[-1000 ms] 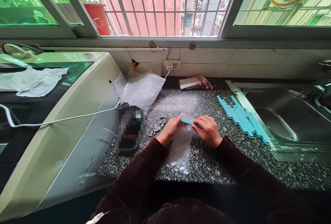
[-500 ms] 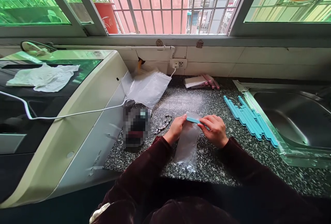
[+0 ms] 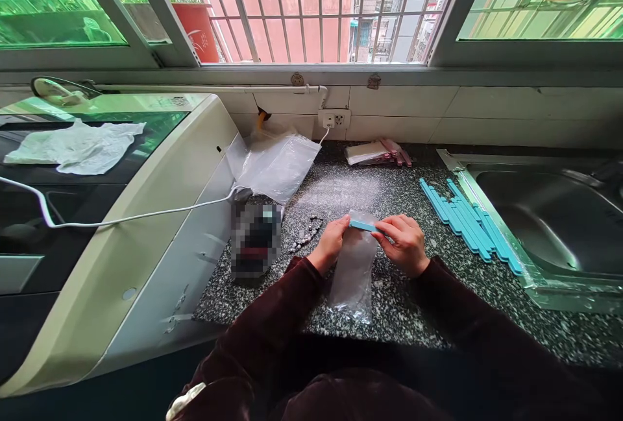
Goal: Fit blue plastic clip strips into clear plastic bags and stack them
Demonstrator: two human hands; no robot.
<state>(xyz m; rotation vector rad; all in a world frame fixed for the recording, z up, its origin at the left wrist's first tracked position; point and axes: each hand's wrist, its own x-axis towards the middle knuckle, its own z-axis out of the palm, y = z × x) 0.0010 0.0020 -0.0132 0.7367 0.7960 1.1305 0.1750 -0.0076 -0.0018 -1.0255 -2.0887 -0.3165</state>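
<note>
A small clear plastic bag [image 3: 354, 275] lies on the speckled granite counter [image 3: 399, 200] in front of me. A light blue strip [image 3: 363, 226] sits across its top edge. My left hand [image 3: 331, 244] pinches the bag's top left corner and the strip's left end. My right hand [image 3: 403, 244] is closed on the strip's right end. A string of beads [image 3: 305, 235] lies just left of my left hand.
Several more blue strips [image 3: 467, 223] lie beside the steel sink [image 3: 549, 220] on the right. Pink strips and bags [image 3: 377, 152] sit by the wall. Larger clear bags [image 3: 275, 165] and a blurred dark object [image 3: 256, 239] lie left, next to a white appliance [image 3: 146, 213] with a cable.
Both hands stay on the bag top and blue strip with barely any shift. The view itself has swung a little.
</note>
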